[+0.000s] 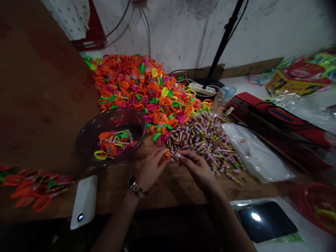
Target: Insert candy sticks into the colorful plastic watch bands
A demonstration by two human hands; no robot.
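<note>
My left hand [150, 168], a wristwatch on its wrist, is closed around an orange plastic toy watch [166, 157]. Close beside it, my right hand [197, 168] pinches a small candy stick [176, 155] in printed wrap at the toy watch's edge. Whether the stick has passed through the band I cannot tell. Just beyond my right hand spreads a heap of similar wrapped sticks [207, 140]. Behind my hands rises a large pile of orange, green, pink and yellow toy watches [136, 84]. At left, a dark plastic basin [86, 129] contains several toy watches and sticks.
A white power bank [85, 199] lies front left, a dark phone [267, 221] front right. A plastic bag stack [257, 154] and red sealing machine [278, 129] occupy the right. A power strip [202, 89] sits by a black pole [223, 42]; a brown board [44, 91] stands left.
</note>
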